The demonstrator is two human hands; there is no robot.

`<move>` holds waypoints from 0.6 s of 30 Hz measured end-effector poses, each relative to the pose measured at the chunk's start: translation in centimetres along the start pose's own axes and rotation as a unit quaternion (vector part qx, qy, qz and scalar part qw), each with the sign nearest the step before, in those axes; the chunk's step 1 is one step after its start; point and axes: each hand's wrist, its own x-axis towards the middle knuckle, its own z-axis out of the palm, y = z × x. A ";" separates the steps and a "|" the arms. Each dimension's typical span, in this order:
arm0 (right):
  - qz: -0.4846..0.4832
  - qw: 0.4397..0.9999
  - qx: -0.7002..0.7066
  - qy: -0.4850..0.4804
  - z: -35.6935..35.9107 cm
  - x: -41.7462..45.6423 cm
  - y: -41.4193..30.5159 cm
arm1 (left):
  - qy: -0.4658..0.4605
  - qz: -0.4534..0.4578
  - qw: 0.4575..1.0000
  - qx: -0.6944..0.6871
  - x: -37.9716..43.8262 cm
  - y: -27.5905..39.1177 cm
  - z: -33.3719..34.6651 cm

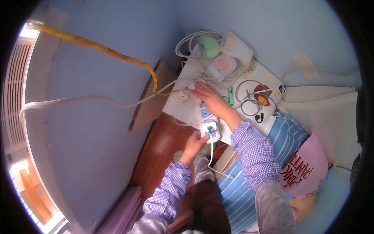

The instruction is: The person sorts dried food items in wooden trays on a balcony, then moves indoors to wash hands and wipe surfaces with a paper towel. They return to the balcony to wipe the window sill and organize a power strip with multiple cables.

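A white power strip (216, 124) with blue sockets lies at the near end of a white tabletop (182, 109). My left hand (193, 145) grips its near end, the thumb on top. A white charger (209, 126) with a green-tipped white cable is plugged in there. My right hand (211, 98) reaches over the strip's far end, with what looks like a white cloth or tissue (199, 84) under its fingers; the palm side is hidden. Left of that hand sits a small round white fixture (183, 96), with thin wires running to a yellow-wrapped cord.
Behind are a green-and-clear device (209, 47), a white packet with a pink print (222, 65) and coiled cables. A green-labelled stick (230, 96) and a grey cable (247, 96) lie to the right. Blue striped bedding (236, 193) borders the table; a brown board (155, 96) leans by the wall.
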 end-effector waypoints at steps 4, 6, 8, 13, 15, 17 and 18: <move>0.024 0.996 0.055 -0.067 -1.5 -5.5 -1.0 | -0.018 0.002 0.997 -0.082 0.1 -0.2 0.3; 0.074 0.986 0.099 -0.110 -4.3 -7.4 -2.2 | -0.018 -0.009 0.997 -0.079 0.1 -0.1 0.2; 0.119 0.990 0.079 0.020 -5.7 -10.7 -3.5 | -0.019 -0.009 0.998 -0.060 0.1 0.2 -0.1; 0.309 0.940 -0.004 0.146 -1.6 -21.5 -7.0 | -0.067 0.061 0.988 -0.124 -2.3 1.7 -0.6; 0.372 0.917 -0.004 0.141 1.2 -21.5 -6.5 | -0.079 0.037 0.976 -0.199 -3.5 2.2 -1.4; 0.352 0.929 -0.073 0.084 5.0 -19.6 -6.6 | -0.084 0.021 0.983 -0.160 -4.3 3.7 -2.4; 0.326 0.940 -0.040 0.088 6.3 -17.6 -6.7 | -0.094 0.029 0.984 -0.148 -4.3 4.0 -2.8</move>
